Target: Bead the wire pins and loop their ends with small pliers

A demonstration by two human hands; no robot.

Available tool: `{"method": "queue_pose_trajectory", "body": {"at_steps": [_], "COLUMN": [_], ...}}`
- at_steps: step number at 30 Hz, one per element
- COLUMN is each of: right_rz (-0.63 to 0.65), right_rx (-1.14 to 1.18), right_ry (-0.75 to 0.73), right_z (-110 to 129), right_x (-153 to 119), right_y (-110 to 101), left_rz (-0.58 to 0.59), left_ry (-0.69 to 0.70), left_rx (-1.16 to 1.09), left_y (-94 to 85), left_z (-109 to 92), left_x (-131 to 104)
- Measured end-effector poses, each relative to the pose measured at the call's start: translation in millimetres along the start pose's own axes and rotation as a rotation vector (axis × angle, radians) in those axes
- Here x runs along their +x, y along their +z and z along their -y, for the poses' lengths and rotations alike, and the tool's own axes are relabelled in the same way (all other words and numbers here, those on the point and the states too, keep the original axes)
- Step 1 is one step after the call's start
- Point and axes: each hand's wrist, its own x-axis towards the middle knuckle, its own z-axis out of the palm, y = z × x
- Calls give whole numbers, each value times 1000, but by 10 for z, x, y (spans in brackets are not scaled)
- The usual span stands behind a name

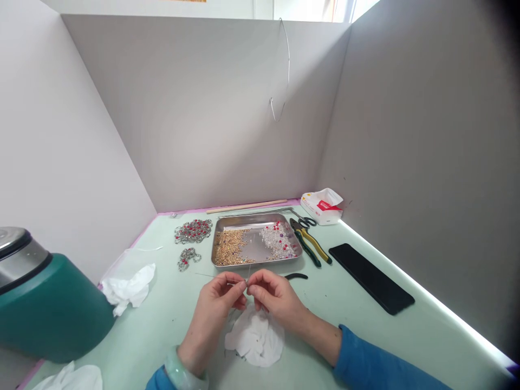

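Observation:
My left hand (222, 298) and my right hand (274, 295) meet fingertip to fingertip just in front of a metal tray. Both are closed in a pinch. From the left fingers a thin wire (204, 274) sticks out to the left, and another thin length stands up between the hands; whether they are one piece I cannot tell. My fingertips hide whatever else is between them. The tray (255, 265) bears gold beads (231, 248) at left and clear, red and purple beads (278, 240) at right. Below my hands lies a crumpled white tissue (258, 338).
Beaded chains (193, 231) lie left of the tray. Yellow-green pliers (311, 241), scissors (304, 221), a tissue pack (323, 207) and a black phone (370, 277) are to the right. A green flask (57, 309) stands at left near another tissue (130, 287). Grey panels enclose the table.

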Motion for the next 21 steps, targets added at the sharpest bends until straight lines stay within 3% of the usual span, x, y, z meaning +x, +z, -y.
{"method": "queue_pose_trajectory", "body": {"at_steps": [6, 13, 21], "right_rz": [-54, -131, -5], "right_rx": [-107, -178, 20], "right_ry": [6, -9, -66], "right_z": [-8, -3, 47], "right_x": [-21, -1, 5], "right_y": [27, 5, -35], "left_rz": [14, 42, 130], "left_ry": [2, -47, -115], "left_rx": [129, 43, -50], "left_y": [35, 18, 12], "left_z": [-16, -18, -4], "left_x": [-4, 4, -7]}}
